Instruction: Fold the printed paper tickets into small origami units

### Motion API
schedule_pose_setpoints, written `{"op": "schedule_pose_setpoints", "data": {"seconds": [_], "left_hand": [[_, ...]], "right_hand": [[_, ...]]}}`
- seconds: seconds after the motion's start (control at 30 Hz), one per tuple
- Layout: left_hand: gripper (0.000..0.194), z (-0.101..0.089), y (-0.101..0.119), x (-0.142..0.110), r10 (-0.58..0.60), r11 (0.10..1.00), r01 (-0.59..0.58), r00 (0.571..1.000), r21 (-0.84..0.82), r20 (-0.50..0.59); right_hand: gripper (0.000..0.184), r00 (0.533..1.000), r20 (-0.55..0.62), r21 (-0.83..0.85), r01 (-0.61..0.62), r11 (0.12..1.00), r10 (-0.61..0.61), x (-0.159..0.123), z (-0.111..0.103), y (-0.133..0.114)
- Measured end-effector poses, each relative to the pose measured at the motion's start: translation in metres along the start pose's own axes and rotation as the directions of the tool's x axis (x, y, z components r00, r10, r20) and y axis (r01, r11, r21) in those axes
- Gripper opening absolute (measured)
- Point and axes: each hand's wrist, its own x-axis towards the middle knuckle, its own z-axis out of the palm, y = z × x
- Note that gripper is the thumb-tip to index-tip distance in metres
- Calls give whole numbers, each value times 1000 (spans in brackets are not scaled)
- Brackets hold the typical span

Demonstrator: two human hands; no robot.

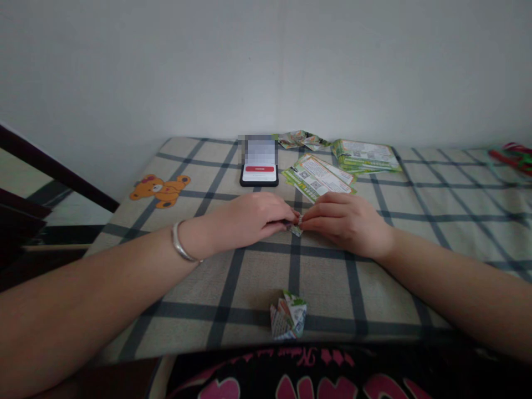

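Between my two hands is a small folded piece of printed paper (296, 229), mostly covered by the fingers. My left hand (253, 220), with a silver bangle at the wrist, pinches it from the left. From the right, my right hand (347, 221) pinches the same piece, fingertips almost meeting the left ones. Closer to me, a folded paper shape (288, 316) with pointed flaps sits by the table's front edge. Just beyond the right hand lie a few loose printed flyers (313, 176), green and white.
A phone (259, 172) with its screen lit lies past my left hand. Along the wall are more folded papers (303, 139) and a stack of flyers (366, 155). A checked cloth (208, 299) with a bear picture (160, 191) covers the table. A red item (515, 158) is far right.
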Motion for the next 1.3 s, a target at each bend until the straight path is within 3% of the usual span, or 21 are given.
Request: {"op": "schedule_pose_setpoints", "data": {"seconds": [0.27,0.5,0.6,0.73,0.9,1.07,1.23,1.3], "left_hand": [[24,1,-2,0,88,996,-88,996,30,0],[20,3,0,-1,17,1000,-17,1000,21,2],[21,4,5,0,-63,998,63,998,2,-25],[27,7,10,2,-184,982,186,982,23,-50],[31,11,11,1,-200,978,202,979,54,-36],[29,14,15,1,-245,969,246,969,34,-45],[29,12,15,1,-266,964,265,962,-24,-63],[30,11,15,1,-262,964,258,961,-58,-87]], "right_hand": [[26,997,58,-146,66,987,-59,1,-3,-5],[27,989,124,-161,104,981,-84,4,-7,-8],[25,987,146,-153,87,984,-64,3,-7,-8],[23,991,130,-116,1,993,15,3,-4,-9],[21,984,77,59,-164,985,159,5,2,-9],[19,975,21,144,-224,964,223,5,5,-8],[18,920,30,191,-390,901,392,5,6,-10],[26,888,20,180,-455,872,459,5,7,-10]]}}
